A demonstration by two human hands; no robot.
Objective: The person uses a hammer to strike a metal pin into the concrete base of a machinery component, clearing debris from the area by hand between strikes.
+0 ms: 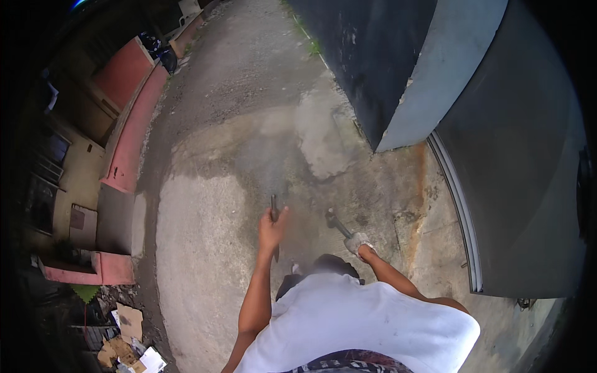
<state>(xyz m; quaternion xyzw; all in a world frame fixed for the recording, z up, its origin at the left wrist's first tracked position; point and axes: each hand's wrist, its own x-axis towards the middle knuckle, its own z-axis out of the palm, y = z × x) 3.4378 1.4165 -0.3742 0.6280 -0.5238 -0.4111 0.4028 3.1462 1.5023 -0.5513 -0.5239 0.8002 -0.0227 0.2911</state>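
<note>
My bare left hand (270, 234) is closed around a dark, narrow rod (274, 201). One end points ahead past my fingers, and the other shows below the palm; its exact kind is unclear. To the right, my right hand (358, 243), in a pale, soiled glove, grips the handle of a hammer (338, 224). The hammer's dark head is at the far left end, away from the glove and apart from the rod. Both tools are held over concrete ground (205, 230), and a faint haze blurs the surface around the left hand.
A dark wall with a grey edge (416, 99) stands ahead right, beside a large dark panel (510, 155) with a metal rail. Left runs a low pink wall (138, 133). Cardboard scraps (130, 322) lie at lower left. A rough lane (249, 56) stretches ahead.
</note>
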